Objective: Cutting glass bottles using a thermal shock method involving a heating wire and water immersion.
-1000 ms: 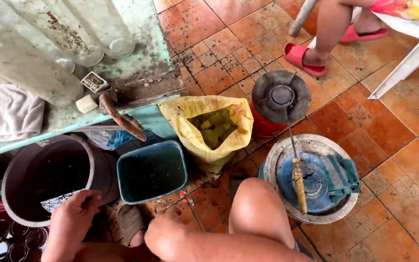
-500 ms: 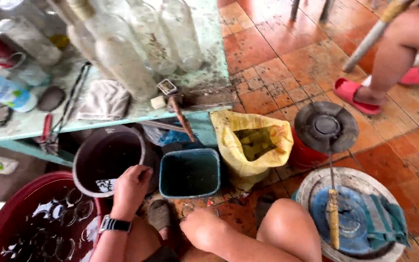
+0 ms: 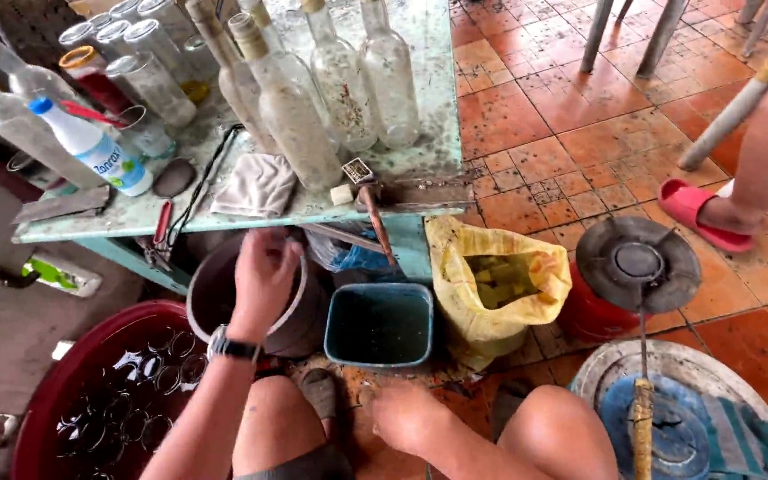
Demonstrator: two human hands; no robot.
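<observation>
My left hand [image 3: 264, 280], with a watch on the wrist, hangs raised over the dark grey bucket [image 3: 304, 324], back towards me and fingers curled; I cannot make out anything in it. My right hand [image 3: 406, 413] rests low by the floor between my knees, closed in a loose fist with nothing visible in it. A teal square tub [image 3: 380, 324] stands just right of the bucket. A red basin [image 3: 46, 391] of water with several glass jars sits at my left. To the right of the tub, a yellow sack [image 3: 455, 258] holds yellow-green pieces.
A worn green table [image 3: 428, 107] carries several glass bottles, a grey cloth [image 3: 260, 182] and a white bottle with a blue cap [image 3: 91, 147]. A red canister with a dark round lid [image 3: 637, 262] and a white basin [image 3: 668, 360] with a knife stand right. Another person's foot in a red slipper [image 3: 695, 209] is beyond.
My left hand has lifted from the bucket's rim to above the bucket. My view has swung left and up, bringing the table's bottles and the red basin into sight.
</observation>
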